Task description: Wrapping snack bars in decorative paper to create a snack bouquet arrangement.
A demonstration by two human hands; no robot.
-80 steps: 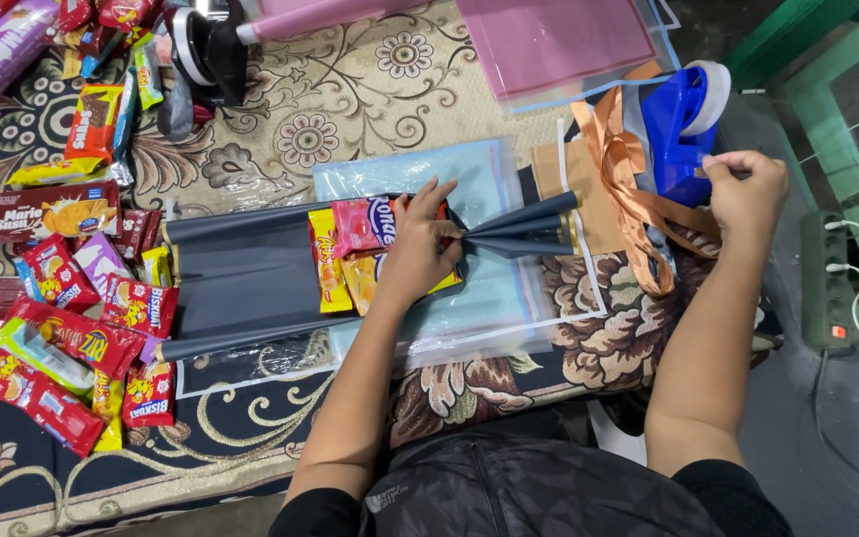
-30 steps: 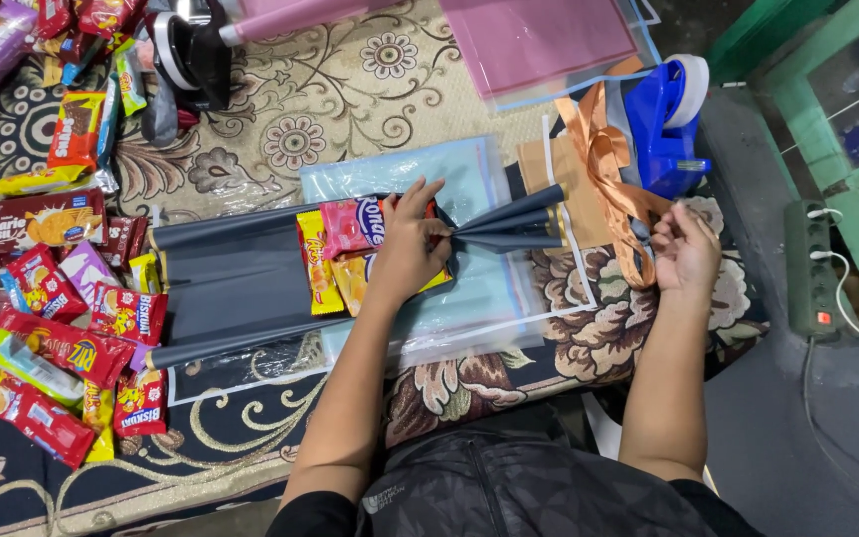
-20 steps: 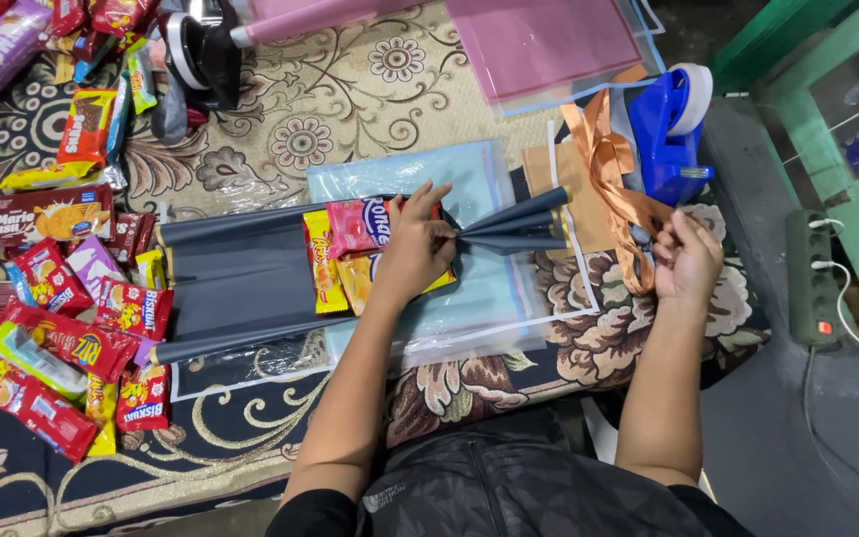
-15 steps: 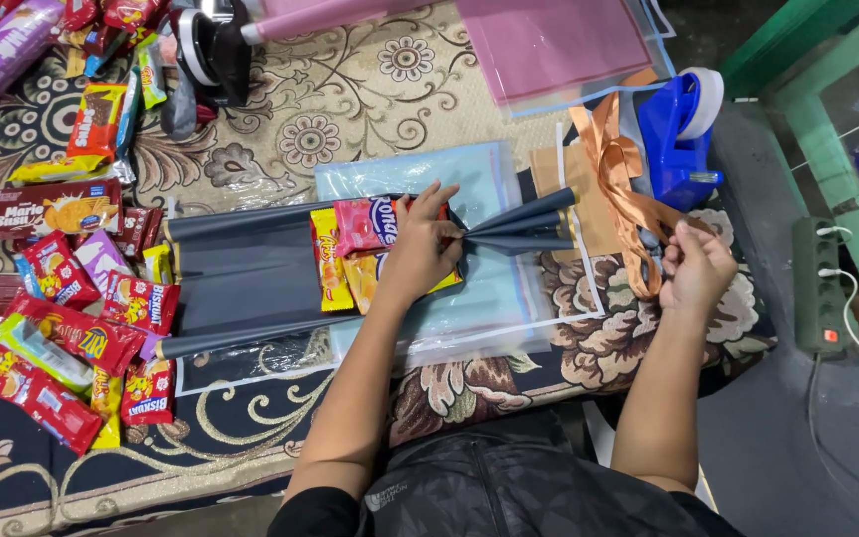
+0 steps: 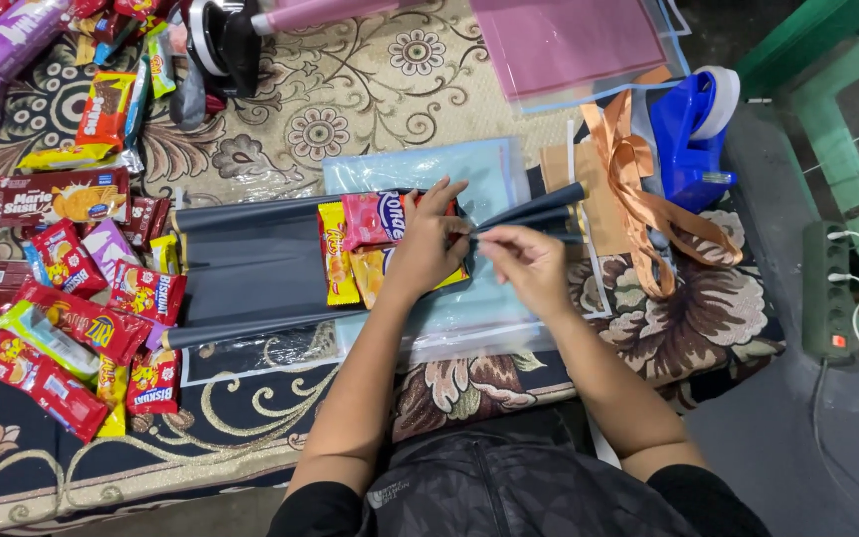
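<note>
A dark grey wrapping sheet [image 5: 251, 268] lies on the patterned cloth. Several snack packets [image 5: 362, 227] sit on its right part. The sheet's right end is bunched into a narrow neck [image 5: 539, 207]. My left hand [image 5: 422, 251] rests over the packets, with its fingers pinching that neck. My right hand [image 5: 531, 265] is beside it, its fingertips closed on the same gathered spot. What the right fingers may also hold is too small to tell. A clear plastic sheet [image 5: 479, 164] lies underneath.
An orange ribbon [image 5: 638, 184] and a blue tape dispenser [image 5: 693, 129] lie to the right. Pink sheets [image 5: 569, 40] are at the back. Many snack packets [image 5: 62, 298] are heaped at the left. A power strip [image 5: 827, 288] and green furniture [image 5: 847, 70] stand at the far right.
My right hand has come left from the ribbon and tape dispenser to the gathered end of the dark sheet. My left hand has kept its pinch there.
</note>
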